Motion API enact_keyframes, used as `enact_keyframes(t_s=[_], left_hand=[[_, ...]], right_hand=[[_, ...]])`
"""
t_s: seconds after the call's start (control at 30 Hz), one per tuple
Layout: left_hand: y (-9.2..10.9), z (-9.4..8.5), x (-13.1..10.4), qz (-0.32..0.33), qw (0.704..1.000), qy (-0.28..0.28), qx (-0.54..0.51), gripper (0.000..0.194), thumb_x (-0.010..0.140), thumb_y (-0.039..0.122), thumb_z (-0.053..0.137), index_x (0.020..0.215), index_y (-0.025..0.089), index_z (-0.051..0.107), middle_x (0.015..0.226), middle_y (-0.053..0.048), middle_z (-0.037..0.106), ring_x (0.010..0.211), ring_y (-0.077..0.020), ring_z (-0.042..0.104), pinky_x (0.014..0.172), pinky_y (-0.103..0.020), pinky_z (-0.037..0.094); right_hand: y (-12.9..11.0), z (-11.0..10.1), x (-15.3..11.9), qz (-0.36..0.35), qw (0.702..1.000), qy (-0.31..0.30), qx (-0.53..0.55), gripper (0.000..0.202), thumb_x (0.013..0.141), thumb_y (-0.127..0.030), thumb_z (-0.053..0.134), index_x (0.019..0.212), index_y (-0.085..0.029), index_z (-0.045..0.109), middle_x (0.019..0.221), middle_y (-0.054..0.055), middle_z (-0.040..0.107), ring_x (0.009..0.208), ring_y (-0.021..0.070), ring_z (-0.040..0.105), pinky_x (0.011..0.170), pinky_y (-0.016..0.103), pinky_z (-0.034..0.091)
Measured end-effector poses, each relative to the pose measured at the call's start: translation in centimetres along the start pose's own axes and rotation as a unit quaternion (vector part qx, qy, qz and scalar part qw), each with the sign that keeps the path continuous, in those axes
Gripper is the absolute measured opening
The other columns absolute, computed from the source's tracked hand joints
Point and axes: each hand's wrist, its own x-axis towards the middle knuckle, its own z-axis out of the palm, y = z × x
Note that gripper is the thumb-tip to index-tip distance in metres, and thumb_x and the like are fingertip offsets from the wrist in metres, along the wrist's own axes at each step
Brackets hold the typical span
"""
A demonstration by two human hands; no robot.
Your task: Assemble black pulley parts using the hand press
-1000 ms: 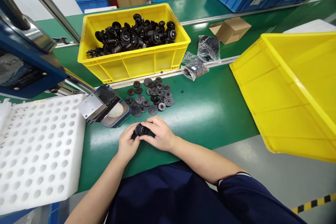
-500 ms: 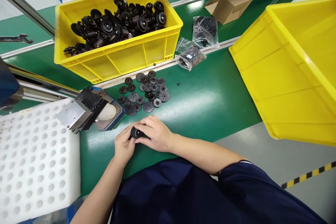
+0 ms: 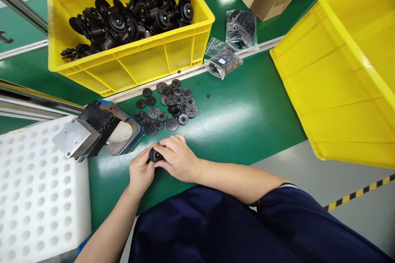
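1. A green workbench (image 3: 243,135) spreads beneath my hands, with grey floor beyond its near edge on my right.
2. The black flanged part (image 3: 155,155) sits between my two hands, in front of my body, its round stepped face turned up toward me. My fingers hide the rest, so I cannot tell how its long axis runs.
3. My left hand (image 3: 141,172) is curled around the part's left side; my right hand (image 3: 177,158) pinches it from the right, thumb below and fingers above. Both touch it, so neither is nearer.
4. Just ahead of my hands lie loose black discs (image 3: 172,124), the closest just past my right fingers.
5. To the left stands a metal block with toothed black plates (image 3: 74,137), nearer my left hand, and past it a white foam tray (image 3: 84,209) of round holes.
6. Beyond the discs, a yellow bin (image 3: 151,59) holds many black flanged assemblies (image 3: 117,22).
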Motion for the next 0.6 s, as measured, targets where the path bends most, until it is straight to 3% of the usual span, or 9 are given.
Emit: enact_keyframes(t_s=[0.17, 0.6], left_hand=[[-0.21, -0.01, -0.25, -0.005, 1.0, 0.016, -0.002, 0.028, 0.088, 0.019, 0.061, 0.113, 0.018, 0.072, 0.115, -0.009, 0.074, 0.106, -0.0244, 0.07, 0.097, -0.04, 0.056], [-0.07, -0.21, -0.32, -0.037, 0.999, 0.025, 0.004, 0.027, 0.087, 0.025, 0.062, 0.11, 0.016, 0.073, 0.111, -0.01, 0.075, 0.1, -0.0246, 0.071, 0.093, -0.039, 0.055]], right_hand=[[-0.05, 0.44, 0.17, -0.012, 1.0, 0.008, 0.019, 0.037, 0.094, -0.042, 0.06, 0.118, -0.013, 0.06, 0.107, 0.01, 0.061, 0.097, 0.021, 0.049, 0.09, 0.038, 0.036], [-0.25, 0.88, 0.34, -0.018, 0.999, 0.024, 0.013, 0.04, 0.095, -0.044, 0.059, 0.12, -0.012, 0.06, 0.107, 0.01, 0.062, 0.098, 0.0216, 0.05, 0.093, 0.04, 0.037]])
